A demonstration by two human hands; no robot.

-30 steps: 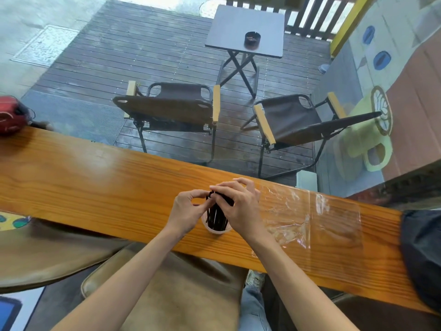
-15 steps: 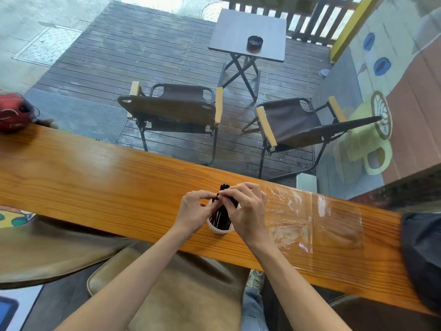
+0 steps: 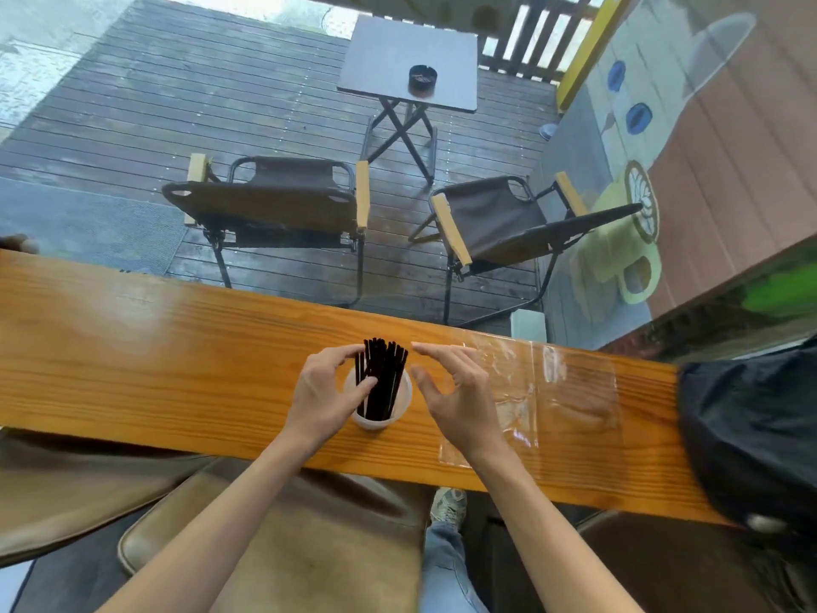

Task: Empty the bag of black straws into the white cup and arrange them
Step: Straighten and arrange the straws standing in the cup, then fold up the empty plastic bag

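Both hands have parted: left hand (image 3: 325,393) fingers touch upright black straws (image 3: 381,379) in the white cup (image 3: 379,419) at frame centre; right hand (image 3: 457,388) hovers released, just right.

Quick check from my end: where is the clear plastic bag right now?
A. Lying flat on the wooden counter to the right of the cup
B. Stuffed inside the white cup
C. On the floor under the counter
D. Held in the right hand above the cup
A. The clear plastic bag lies flat and empty on the wooden counter, right of the white cup that holds the black straws; the right hand is open and holds nothing.
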